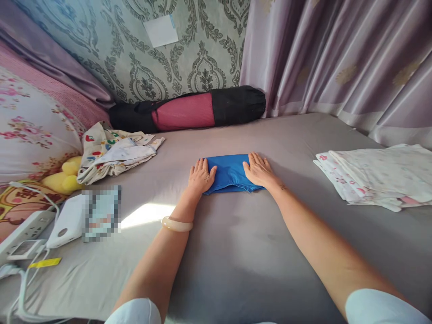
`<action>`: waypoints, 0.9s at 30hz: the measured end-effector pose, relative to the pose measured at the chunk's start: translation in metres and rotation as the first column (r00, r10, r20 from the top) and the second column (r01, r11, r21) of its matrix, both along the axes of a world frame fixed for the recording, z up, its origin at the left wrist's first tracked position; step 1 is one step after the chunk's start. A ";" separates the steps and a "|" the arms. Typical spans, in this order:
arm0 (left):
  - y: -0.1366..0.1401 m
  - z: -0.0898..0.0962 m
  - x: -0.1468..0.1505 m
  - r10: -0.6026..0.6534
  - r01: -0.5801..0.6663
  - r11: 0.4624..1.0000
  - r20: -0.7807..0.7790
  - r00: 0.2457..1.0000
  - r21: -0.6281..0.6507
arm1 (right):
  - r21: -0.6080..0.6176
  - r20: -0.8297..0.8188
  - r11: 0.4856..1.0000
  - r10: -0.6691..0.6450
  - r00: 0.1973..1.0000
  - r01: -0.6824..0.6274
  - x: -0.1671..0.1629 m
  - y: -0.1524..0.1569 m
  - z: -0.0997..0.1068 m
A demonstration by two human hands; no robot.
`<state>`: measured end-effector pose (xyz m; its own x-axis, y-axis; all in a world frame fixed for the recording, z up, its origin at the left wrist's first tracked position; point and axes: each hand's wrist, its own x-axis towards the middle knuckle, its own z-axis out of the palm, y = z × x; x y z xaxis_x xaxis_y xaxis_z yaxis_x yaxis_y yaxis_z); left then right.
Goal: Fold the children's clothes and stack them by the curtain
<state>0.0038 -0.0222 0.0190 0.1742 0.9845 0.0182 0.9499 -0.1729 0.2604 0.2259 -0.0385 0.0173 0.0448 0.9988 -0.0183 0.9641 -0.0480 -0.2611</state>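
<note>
The bright blue, smooth woven cloth garment (229,172) lies in the middle of the bed with its plain grey fabric sheet (243,256), brought down to a small, wide rectangle. Its far edge runs fairly straight, so the main folding looks done. The near edge is less tidy: it bows upward in the middle, with a ruffled, seamed rim and a small corner poking out toward the right, so what seems left is mostly smoothing and squaring there, though layers underneath cannot be seen.

The left hand (201,176) lies flat over the garment's left edge, its fingers slightly apart and the thumb out on the blue fabric. The right hand (259,170) lies likewise over the right edge, fingers a little apart, thumb pointing inward; neither is clamped on anything.

At the right, well apart from the blue garment, a flat stack of white cotton cloths with pink prints (378,175) appears already folded and layered, its edges not quite aligned. At the far left, a loose heap of cream cartoon-print and pale plain cloth (118,155) looks unfolded; whether it belongs to the same work cannot be told
</note>
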 end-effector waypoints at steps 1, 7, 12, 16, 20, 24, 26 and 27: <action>0.000 -0.002 -0.001 -0.001 0.001 1.000 0.005 1.000 -0.005 | -0.007 0.001 1.000 0.001 1.000 -0.001 0.000 0.000 -0.001; 0.002 -0.007 -0.001 0.005 -0.004 1.000 0.045 0.999 -0.008 | -0.044 0.016 0.999 -0.016 1.000 0.017 -0.002 -0.001 0.002; 0.004 -0.007 -0.007 0.013 -0.023 0.999 0.268 0.963 0.037 | -0.030 0.089 0.999 -0.014 0.996 0.017 -0.006 -0.001 0.007; 0.012 -0.006 -0.015 0.057 -0.165 0.980 0.626 0.778 0.115 | 0.052 0.124 0.999 0.005 0.992 -0.011 -0.020 -0.005 0.007; 0.019 -0.003 -0.023 0.104 -0.382 0.924 0.940 0.326 0.031 | 0.040 0.123 0.999 -0.013 0.992 0.008 -0.030 -0.011 0.000; 0.022 0.003 -0.033 0.213 -0.364 0.886 0.949 -0.231 -0.287 | 0.042 0.131 0.999 -0.017 0.991 0.012 -0.028 -0.012 -0.005; 0.022 0.007 -0.039 0.270 -0.299 0.855 0.857 -0.439 -0.423 | 0.027 0.138 1.000 -0.015 0.990 0.011 -0.028 -0.011 -0.002; 0.023 0.009 -0.042 0.282 -0.264 0.845 0.807 -0.519 -0.465 | 0.020 0.146 1.000 -0.017 0.989 0.014 -0.030 -0.011 0.001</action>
<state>-0.0385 0.0005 0.0276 -0.3649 0.8730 -0.3237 -0.6590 0.0035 0.7521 0.1963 -0.0491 0.0178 0.0614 0.9981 0.0079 0.9912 -0.0600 -0.1180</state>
